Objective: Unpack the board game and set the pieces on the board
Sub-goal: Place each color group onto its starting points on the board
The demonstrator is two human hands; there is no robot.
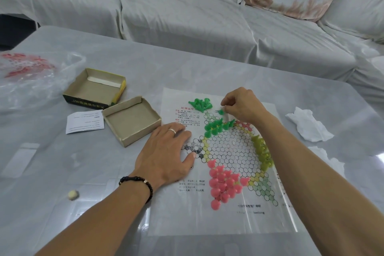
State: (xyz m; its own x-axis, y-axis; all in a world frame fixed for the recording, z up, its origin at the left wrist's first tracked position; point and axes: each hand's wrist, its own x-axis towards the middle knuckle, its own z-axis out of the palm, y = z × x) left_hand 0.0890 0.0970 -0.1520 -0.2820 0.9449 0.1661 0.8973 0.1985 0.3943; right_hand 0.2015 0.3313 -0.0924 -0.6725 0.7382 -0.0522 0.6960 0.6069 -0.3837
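Observation:
A thin paper game board printed with a star of circles lies flat on the table. Pink pieces stand in its near point, yellow-green pieces along its right point, green pieces in its upper left point. A loose heap of green pieces lies on the board's far left corner. My right hand pinches one green piece just above the far tip of the star. My left hand rests flat, fingers spread, on the board's left edge.
Two empty cardboard box halves and a white leaflet sit left of the board. A plastic bag lies far left, crumpled tissues right, a small die near left. A covered sofa runs behind the table.

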